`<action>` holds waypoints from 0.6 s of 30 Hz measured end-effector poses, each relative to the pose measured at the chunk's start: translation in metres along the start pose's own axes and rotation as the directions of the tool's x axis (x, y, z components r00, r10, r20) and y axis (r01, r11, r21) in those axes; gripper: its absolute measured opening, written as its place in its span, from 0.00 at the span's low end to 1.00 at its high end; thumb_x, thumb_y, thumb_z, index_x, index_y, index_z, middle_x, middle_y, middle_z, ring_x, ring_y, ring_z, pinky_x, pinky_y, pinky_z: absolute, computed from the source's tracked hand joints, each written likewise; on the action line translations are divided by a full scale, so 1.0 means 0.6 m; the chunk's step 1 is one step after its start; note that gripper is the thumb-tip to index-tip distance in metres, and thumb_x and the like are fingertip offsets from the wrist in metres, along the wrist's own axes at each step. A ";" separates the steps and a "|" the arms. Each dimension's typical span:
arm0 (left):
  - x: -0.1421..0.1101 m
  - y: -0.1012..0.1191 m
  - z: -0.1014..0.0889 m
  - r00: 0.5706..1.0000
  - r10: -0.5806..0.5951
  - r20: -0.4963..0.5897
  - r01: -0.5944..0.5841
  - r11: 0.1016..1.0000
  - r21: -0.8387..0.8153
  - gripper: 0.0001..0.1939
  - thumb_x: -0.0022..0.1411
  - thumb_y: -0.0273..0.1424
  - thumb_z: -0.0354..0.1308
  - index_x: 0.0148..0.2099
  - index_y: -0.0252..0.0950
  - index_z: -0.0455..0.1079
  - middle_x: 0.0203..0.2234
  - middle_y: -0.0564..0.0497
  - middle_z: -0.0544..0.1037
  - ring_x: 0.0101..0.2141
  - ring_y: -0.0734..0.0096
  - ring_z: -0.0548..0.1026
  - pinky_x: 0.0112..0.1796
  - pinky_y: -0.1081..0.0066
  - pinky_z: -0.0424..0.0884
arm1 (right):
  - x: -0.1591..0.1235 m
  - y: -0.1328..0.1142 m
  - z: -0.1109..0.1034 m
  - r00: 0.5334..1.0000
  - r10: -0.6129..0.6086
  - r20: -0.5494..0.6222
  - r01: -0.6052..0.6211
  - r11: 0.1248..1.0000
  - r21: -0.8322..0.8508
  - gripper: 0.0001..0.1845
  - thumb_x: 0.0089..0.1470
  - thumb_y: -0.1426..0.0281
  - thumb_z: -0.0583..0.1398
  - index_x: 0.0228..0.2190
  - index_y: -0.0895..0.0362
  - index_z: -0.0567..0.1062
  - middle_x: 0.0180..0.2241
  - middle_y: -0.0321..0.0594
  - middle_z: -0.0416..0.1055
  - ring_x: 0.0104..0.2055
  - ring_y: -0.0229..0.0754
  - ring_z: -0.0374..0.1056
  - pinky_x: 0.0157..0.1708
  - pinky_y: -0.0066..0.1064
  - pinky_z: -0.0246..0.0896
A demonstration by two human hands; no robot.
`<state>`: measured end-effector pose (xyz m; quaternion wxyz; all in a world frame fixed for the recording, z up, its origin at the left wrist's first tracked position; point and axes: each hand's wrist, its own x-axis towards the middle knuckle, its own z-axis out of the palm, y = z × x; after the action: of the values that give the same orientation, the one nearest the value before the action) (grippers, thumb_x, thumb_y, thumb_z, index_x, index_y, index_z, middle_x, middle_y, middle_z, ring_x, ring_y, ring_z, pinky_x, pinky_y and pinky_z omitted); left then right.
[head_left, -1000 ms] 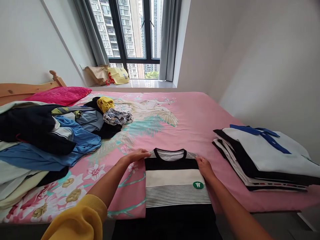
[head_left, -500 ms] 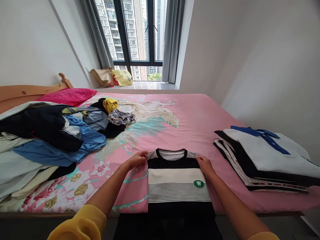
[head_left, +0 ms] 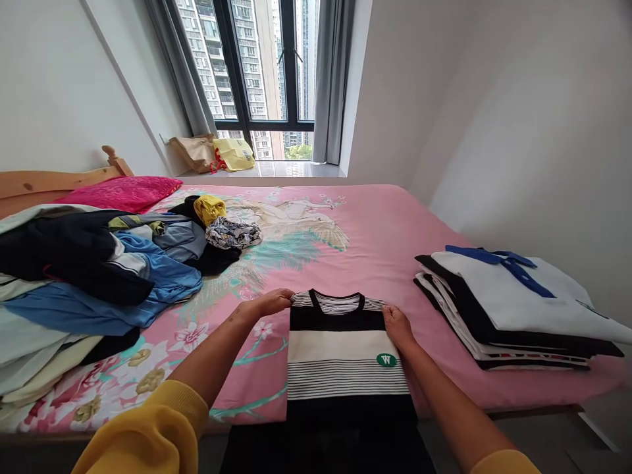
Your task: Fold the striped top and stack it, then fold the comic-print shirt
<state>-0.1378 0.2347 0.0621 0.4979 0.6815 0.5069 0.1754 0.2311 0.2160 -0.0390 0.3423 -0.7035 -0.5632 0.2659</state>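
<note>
Your yellow sleeves [head_left: 148, 438] run off the bottom edge, the clothes heap [head_left: 64, 253] off the left; the striped shirt [head_left: 340, 345] hides some fingertips of your hands [head_left: 274, 303].

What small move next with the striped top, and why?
I'd probably slide the striped top slightly farther onto the bed, keeping both shoulder corners pinched. Left hand and right hand each hold a corner, and the front looks smooth between them, but its black lower part reaches the bed's near edge.
</note>
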 end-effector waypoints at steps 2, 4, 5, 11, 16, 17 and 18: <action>-0.006 -0.011 -0.007 1.000 -0.025 0.000 0.025 1.000 0.012 0.08 0.42 0.24 0.52 0.26 0.36 0.72 0.22 0.56 0.72 0.26 0.72 0.65 0.28 0.75 0.60 | -0.001 0.001 0.001 1.000 -0.010 -0.007 0.010 1.000 -0.017 0.21 0.51 0.52 0.47 0.21 0.53 0.65 0.20 0.36 0.64 0.25 0.42 0.58 0.27 0.31 0.47; -0.010 -0.026 -0.008 0.999 -0.052 -0.005 0.052 0.999 0.016 0.10 0.41 0.24 0.52 0.27 0.36 0.73 0.23 0.55 0.73 0.26 0.72 0.66 0.27 0.75 0.60 | -0.001 0.001 0.002 1.000 -0.017 -0.008 0.017 0.999 -0.028 0.20 0.51 0.52 0.47 0.21 0.53 0.64 0.19 0.36 0.63 0.24 0.42 0.58 0.27 0.31 0.47; -0.011 -0.033 -0.007 0.998 -0.065 -0.012 0.066 0.998 0.014 0.10 0.40 0.24 0.52 0.26 0.36 0.72 0.22 0.55 0.73 0.26 0.71 0.66 0.27 0.75 0.60 | -0.001 0.002 0.002 1.000 -0.019 -0.007 0.019 0.999 -0.033 0.21 0.52 0.52 0.46 0.21 0.53 0.64 0.19 0.36 0.63 0.24 0.42 0.58 0.26 0.31 0.47; -0.013 -0.071 0.023 0.959 -0.182 -0.219 0.173 0.983 -0.062 0.07 0.43 0.26 0.53 0.29 0.35 0.69 0.20 0.55 0.70 0.24 0.72 0.66 0.26 0.75 0.60 | -0.003 -0.001 0.001 1.000 -0.012 0.005 0.012 0.999 -0.046 0.22 0.51 0.51 0.47 0.21 0.54 0.66 0.19 0.36 0.64 0.24 0.42 0.59 0.26 0.31 0.47; -0.044 -0.088 0.062 0.840 -0.312 -0.445 0.265 0.950 -0.164 0.12 0.56 0.40 0.50 0.33 0.36 0.66 0.22 0.52 0.71 0.23 0.72 0.68 0.24 0.75 0.59 | -0.004 0.005 -0.004 0.999 0.006 0.032 -0.006 1.000 -0.013 0.23 0.51 0.50 0.48 0.24 0.54 0.70 0.22 0.37 0.69 0.27 0.43 0.63 0.27 0.31 0.51; -0.051 -0.089 0.070 0.834 -0.344 -0.432 0.291 0.938 -0.187 0.16 0.57 0.44 0.50 0.30 0.36 0.66 0.19 0.52 0.70 0.21 0.72 0.67 0.22 0.75 0.58 | -0.004 0.007 -0.004 0.999 0.009 0.037 -0.009 1.000 -0.007 0.24 0.51 0.49 0.48 0.24 0.54 0.70 0.22 0.37 0.69 0.27 0.43 0.63 0.27 0.31 0.51; -0.058 -0.089 0.078 0.834 -0.377 -0.403 0.317 0.925 -0.210 0.20 0.55 0.49 0.51 0.27 0.36 0.65 0.16 0.52 0.69 0.18 0.72 0.66 0.20 0.74 0.56 | -0.003 0.008 -0.004 0.999 0.013 0.040 -0.013 1.000 -0.003 0.24 0.51 0.49 0.48 0.24 0.55 0.71 0.22 0.37 0.69 0.27 0.43 0.63 0.27 0.31 0.52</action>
<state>-0.1454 0.1808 0.0050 0.4400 0.4863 0.7074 0.2636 0.2355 0.2130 -0.0410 0.3282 -0.7021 -0.5657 0.2815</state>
